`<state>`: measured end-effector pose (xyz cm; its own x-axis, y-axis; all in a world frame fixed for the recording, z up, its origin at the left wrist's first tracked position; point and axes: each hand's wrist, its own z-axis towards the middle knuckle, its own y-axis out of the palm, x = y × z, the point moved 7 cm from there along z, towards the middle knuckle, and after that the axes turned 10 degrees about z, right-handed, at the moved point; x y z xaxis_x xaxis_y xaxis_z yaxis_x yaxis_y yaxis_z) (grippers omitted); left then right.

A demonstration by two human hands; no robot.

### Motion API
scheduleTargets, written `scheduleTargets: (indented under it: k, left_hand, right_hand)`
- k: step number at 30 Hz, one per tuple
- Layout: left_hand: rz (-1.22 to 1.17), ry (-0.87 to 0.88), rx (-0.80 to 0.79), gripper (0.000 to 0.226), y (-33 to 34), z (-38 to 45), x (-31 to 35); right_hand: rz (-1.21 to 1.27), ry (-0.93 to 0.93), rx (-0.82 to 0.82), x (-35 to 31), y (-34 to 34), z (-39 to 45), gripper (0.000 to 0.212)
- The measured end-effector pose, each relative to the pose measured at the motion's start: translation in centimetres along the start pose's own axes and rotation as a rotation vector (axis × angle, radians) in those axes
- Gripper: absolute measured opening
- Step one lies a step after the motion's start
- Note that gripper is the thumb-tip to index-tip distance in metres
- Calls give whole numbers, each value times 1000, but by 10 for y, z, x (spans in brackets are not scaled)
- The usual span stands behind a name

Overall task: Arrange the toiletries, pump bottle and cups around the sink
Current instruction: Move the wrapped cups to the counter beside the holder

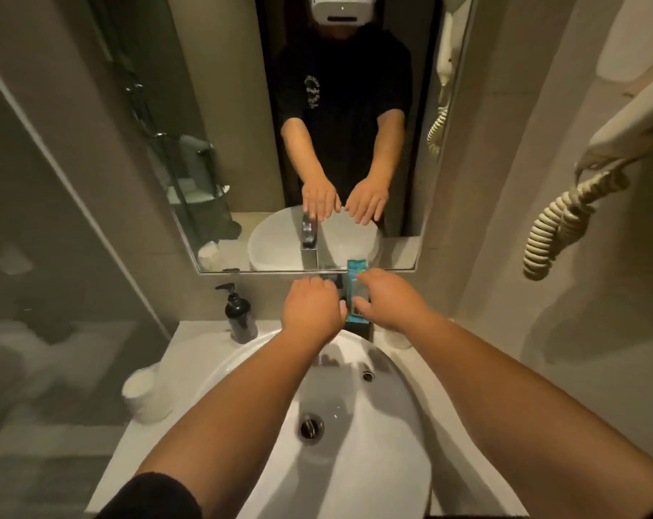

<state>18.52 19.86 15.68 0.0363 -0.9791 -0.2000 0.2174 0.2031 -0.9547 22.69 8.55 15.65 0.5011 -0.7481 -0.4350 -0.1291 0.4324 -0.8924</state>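
A teal toiletry packet [354,290] stands upright in a dark holder [358,327] against the wall behind the sink [354,481]. My right hand [386,301] pinches the packet, thumb low on it and fingers at its top. Just left of it, my left hand [311,309] hovers over the hidden tap, fingers bent down with nothing in them. A black pump bottle [238,316] stands on the counter at the back left. One white cup [145,395] sits on the left counter; a second white cup [397,339] is partly hidden behind my right wrist.
The mirror [242,144] above the counter reflects the tap and both hands. A wall hair dryer with a coiled cord [564,219] hangs on the right wall. A glass shower partition [55,162] closes the left side. The sink drain [311,427] lies between my forearms.
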Motion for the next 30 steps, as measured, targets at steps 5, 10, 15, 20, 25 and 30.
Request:
scheduleTargets:
  k: [5,10,15,20,25,30]
  left_hand:
    - [3,-161,-3,37,-5,-41,-94]
    - [28,-274,-49,35,8,-92,-184]
    - [43,-389,-118,37,31,-142,-258]
    - [12,-514,-187,39,58,-182,-313]
    - [-33,-601,-245,40,89,-206,-341]
    - [-181,-680,-350,45,138,-223,-347]
  right_hand:
    - [22,-128,-20,-94,28,22,39]
    - [2,-267,-94,-190,81,36,37]
    - [12,-309,-175,-255,146,44,37]
    - [18,-373,-254,-294,195,52,49]
    - [28,-375,-338,-303,236,67,58]
    - [8,-334,-502,-291,285,81,67]
